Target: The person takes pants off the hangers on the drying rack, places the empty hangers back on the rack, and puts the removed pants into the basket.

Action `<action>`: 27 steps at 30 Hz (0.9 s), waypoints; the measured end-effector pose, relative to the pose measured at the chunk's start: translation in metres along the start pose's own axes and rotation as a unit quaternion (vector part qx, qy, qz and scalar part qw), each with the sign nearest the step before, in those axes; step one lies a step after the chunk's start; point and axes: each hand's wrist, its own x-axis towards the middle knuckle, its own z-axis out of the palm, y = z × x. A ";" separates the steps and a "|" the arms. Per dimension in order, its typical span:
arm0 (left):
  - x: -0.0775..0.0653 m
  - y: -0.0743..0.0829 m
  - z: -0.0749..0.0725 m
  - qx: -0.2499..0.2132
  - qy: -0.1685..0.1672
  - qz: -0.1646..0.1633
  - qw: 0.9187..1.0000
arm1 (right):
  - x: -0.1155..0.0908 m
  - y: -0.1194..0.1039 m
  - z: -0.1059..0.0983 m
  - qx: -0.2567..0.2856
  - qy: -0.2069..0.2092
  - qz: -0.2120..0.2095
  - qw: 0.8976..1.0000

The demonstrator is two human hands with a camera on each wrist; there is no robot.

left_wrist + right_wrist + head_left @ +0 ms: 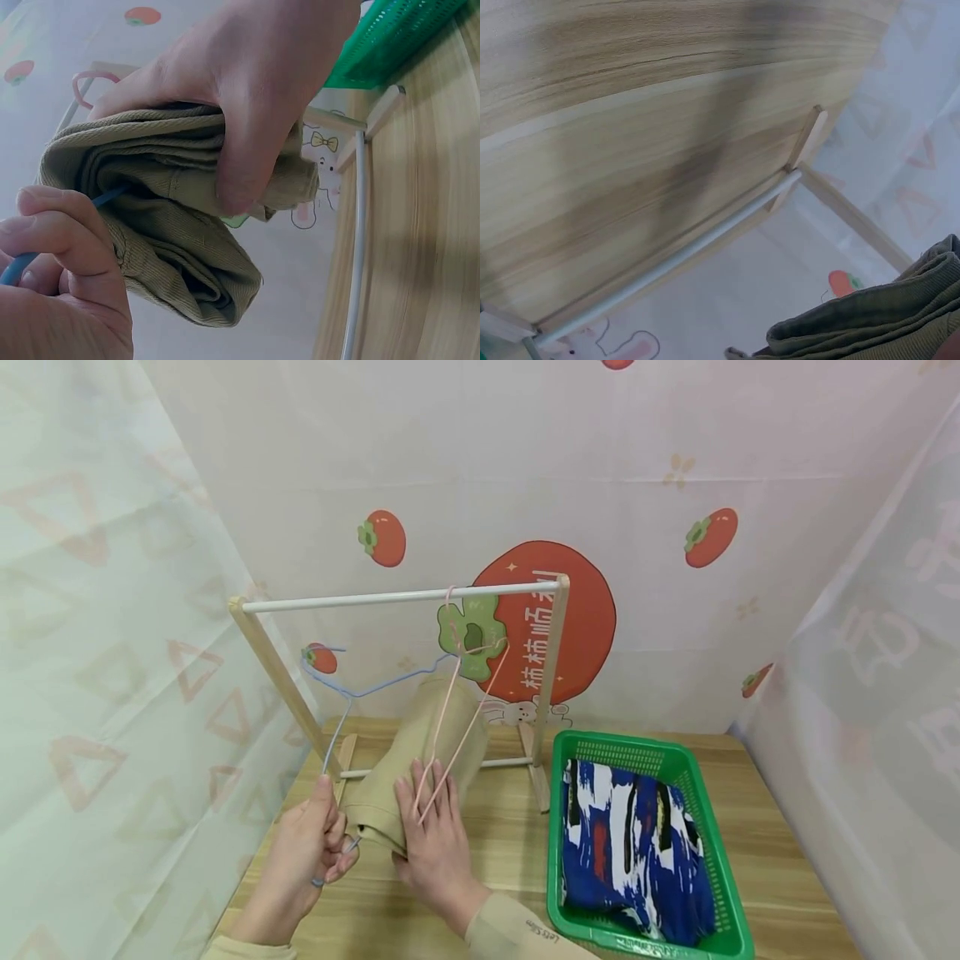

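Observation:
My left hand (309, 839) grips a blue wire hanger (354, 696) near one end, thumb up, at the left of the rack. Draped on that hanger is a pair of folded khaki trousers (416, 739); in the left wrist view the blue rod (111, 196) runs into the folds of cloth. My right hand (438, 852) holds the trousers from the right, fingers flat over the top and thumb (244, 176) against the near edge. A pink hanger (450, 693) hangs from the rack's top bar, its lower end overlapping my right fingers in the head view.
A wooden rack with a white top bar (337, 602) stands on the wood-grain table (510, 860); its lower bar (667, 262) runs near the tabletop. To the right is a green basket (720, 852) holding a blue, white and red patterned cloth (622, 852). Printed sheets enclose the table.

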 end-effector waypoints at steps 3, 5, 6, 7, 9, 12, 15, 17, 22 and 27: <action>-0.001 0.000 0.001 -0.006 0.000 0.001 1.000 | -0.001 0.002 0.000 0.005 -0.001 0.001 1.000; -0.001 0.000 0.001 -0.009 -0.002 0.002 1.000 | -0.002 0.003 -0.001 0.006 -0.006 0.001 1.000; -0.001 0.000 0.001 -0.010 -0.002 0.002 1.000 | -0.003 0.004 -0.002 0.005 -0.011 0.002 1.000; -0.001 0.000 0.001 -0.012 -0.003 0.002 1.000 | -0.003 0.004 -0.002 0.003 -0.015 0.005 1.000; -0.001 -0.001 0.001 -0.012 -0.004 0.003 1.000 | -0.004 0.005 -0.004 -0.006 -0.026 0.013 1.000; -0.001 -0.001 0.001 -0.012 -0.002 0.005 1.000 | -0.005 0.006 -0.008 -0.025 -0.050 0.028 0.998; -0.001 -0.001 0.000 -0.011 0.002 0.008 1.000 | -0.006 0.008 -0.011 -0.037 -0.057 0.023 0.997; 0.000 -0.001 0.000 -0.011 0.007 0.010 1.000 | -0.007 0.011 -0.012 -0.037 -0.046 0.005 0.998; 0.001 -0.002 -0.005 -0.004 0.015 0.004 1.000 | -0.004 0.021 -0.018 -0.030 -0.004 -0.050 0.998; 0.001 -0.005 -0.011 0.003 0.009 -0.005 1.000 | -0.001 0.026 -0.033 -0.026 -0.023 -0.048 0.998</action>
